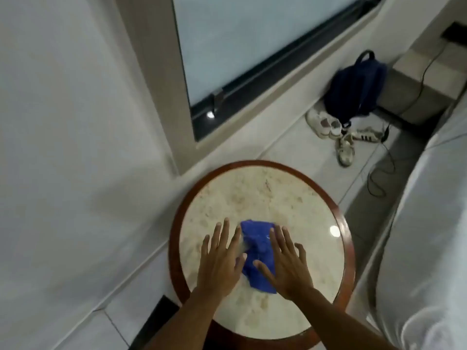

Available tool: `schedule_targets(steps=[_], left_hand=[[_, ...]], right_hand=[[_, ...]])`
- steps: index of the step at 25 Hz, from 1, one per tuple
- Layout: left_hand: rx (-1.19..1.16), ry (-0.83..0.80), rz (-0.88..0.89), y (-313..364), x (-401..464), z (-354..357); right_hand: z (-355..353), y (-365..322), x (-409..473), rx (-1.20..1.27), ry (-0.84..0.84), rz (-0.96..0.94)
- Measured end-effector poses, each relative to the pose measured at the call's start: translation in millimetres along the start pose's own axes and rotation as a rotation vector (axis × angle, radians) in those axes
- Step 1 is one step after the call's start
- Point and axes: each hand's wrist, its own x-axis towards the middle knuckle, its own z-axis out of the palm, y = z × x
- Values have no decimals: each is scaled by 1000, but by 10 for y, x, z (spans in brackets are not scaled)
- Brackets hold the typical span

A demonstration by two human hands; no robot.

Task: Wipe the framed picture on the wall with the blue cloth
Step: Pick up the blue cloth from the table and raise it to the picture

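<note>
Crumpled blue cloth (257,253) between hands

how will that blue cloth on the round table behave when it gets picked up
The crumpled blue cloth probably goes limp and drapes, since it already lies in soft folds. It looks thin, so likely light. Pushed, it may slide or bunch, as the round marble-topped table looks glossy.
</note>
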Motion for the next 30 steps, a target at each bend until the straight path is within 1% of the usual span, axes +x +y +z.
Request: schedule_targets(steps=[1,3,5,7,9,11,12,16,19,20,21,22,23,25,27,28,30], left_hand=[[38,-36,-13,-65,77,254],[102,-36,-10,-217,182,701],[127,-7,10,-339,219,1083],[165,33,29,-358,158,1326],[237,67,50,-372,150,1418],[267,56,63,-347,180,1413],[267,35,64,-324,194,1405],[209,37,42,-202,257,1378],[215,33,75,-110,252,1335],[212,-1,94,-84,250,1299],[217,0,108,-56,252,1244],[190,5,114,-35,252,1144],[170,16,108,-8,222,1036],[123,23,102,64,128,683],[100,87,101,113,64,131],[100,131,120,173,32,-197],[90,245,151,310,-98,-951]], right_hand=[[225,49,86,-5,-14,-3],[606,89,249,-52,34,-11],[946,138,365,-58,97,-13],[1200,152,343,-14,169,4],[1278,147,340,18,233,17],[1272,118,357,36,248,31],[1265,93,352,45,240,40],[1249,-13,330,101,283,68],[1234,-59,290,158,307,42],[1218,-75,275,178,310,25],[1209,-90,269,212,328,20],[1135,-131,257,304,341,43],[1076,-161,226,428,343,90],[778,-336,146,745,273,192],[297,-597,150,1058,174,235],[-41,-762,153,1122,150,264],[-774,-1117,148,1135,194,136]])
